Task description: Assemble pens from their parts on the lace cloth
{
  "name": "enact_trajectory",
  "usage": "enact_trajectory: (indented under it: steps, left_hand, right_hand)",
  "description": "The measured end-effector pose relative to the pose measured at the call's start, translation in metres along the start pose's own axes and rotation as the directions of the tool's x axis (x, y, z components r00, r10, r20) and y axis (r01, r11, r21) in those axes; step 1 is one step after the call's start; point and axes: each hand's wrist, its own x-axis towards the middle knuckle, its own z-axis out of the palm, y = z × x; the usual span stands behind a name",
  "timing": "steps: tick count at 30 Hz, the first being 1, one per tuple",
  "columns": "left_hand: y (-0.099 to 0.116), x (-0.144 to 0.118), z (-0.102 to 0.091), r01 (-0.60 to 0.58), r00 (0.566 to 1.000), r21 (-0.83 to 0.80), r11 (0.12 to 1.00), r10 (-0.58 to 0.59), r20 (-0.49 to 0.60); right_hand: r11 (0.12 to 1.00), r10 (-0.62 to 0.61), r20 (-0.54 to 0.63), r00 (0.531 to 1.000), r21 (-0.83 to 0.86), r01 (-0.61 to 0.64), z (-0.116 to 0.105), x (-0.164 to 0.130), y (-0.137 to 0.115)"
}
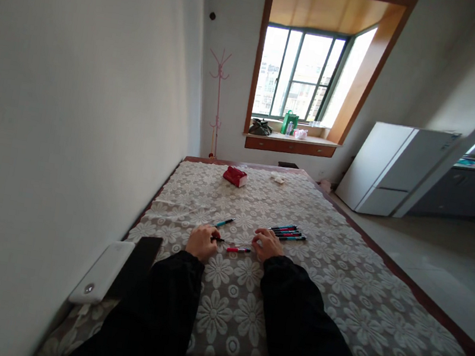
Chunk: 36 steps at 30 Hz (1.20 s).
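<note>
The only view came from the person's head, above the near edge of the tabletop [379,309], and faced forward and down along its length, wide enough to take in the wall [76,86] close on the left, the window [302,71] ahead and the fridge [383,171] farther off at right. The left hand [203,241] and right hand [266,245] showed small, just below mid-frame, with the dark sleeves [163,304] nearer, running up from the bottom.

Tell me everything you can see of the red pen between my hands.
The red pen is slim and looks plastic: red at the left, with pale and dark patches toward the right. It lies flat, roughly crosswise, on the flowered cloth between the left hand and right hand, apparently touching neither. Finer detail is blurred.
</note>
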Motion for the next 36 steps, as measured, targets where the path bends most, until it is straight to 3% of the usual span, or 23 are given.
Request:
enact_trajectory:
  steps: [11,18,21,24,26,28,29,31,34,36]
  left_hand:
    - [-0.003,0.002,0.007,-0.068,0.997,-0.07,0.995,0.065,-0.04]
    - [-0.004,0.005,0.005,-0.108,0.986,-0.154,0.982,0.086,-0.139]
    - [-0.003,0.005,0.004,-0.11,0.984,-0.185,0.977,0.08,-0.159]
    - [-0.003,0.005,0.005,-0.142,0.975,-0.218,0.966,0.099,-0.199]
    - [-0.003,0.005,0.005,-0.168,0.967,-0.228,0.959,0.116,-0.225]
    - [-0.003,0.005,0.005,-0.192,0.961,-0.23,0.954,0.136,-0.239]
    - [-0.003,0.004,0.005,-0.201,0.959,-0.229,0.952,0.145,-0.242]
    - [-0.003,0.004,0.005,-0.213,0.957,-0.224,0.951,0.157,-0.244]
    - [-0.002,0.004,0.005,-0.209,0.958,-0.216,0.954,0.155,-0.243]
    - [-0.003,0.004,0.005,-0.203,0.96,-0.214,0.955,0.152,-0.233]
  right_hand:
    - [0.999,0.01,0.013,1.0,0.054,-0.01,0.005,0.001,0.0]
    - [0.956,0.12,-0.106,0.987,0.281,-0.086,0.004,0.005,0.003]
    - [0.841,0.198,-0.11,0.974,0.53,-0.111,0.004,0.009,0.003]
    - [0.59,0.28,0.004,0.96,0.788,-0.175,0.005,0.012,0.003]
    - [0.45,0.306,0.106,0.946,0.86,-0.242,0.006,0.013,0.002]
    - [0.402,0.314,0.148,0.938,0.874,-0.273,0.008,0.013,0.002]
    - [0.431,0.316,0.128,0.94,0.864,-0.262,0.009,0.013,0.002]
    - [0.567,0.307,0.031,0.951,0.796,-0.209,0.011,0.012,0.002]
    - [0.795,0.249,-0.117,0.961,0.592,-0.134,0.013,0.01,0.002]
    - [0.876,0.2,-0.153,0.968,0.471,-0.106,0.014,0.009,0.002]
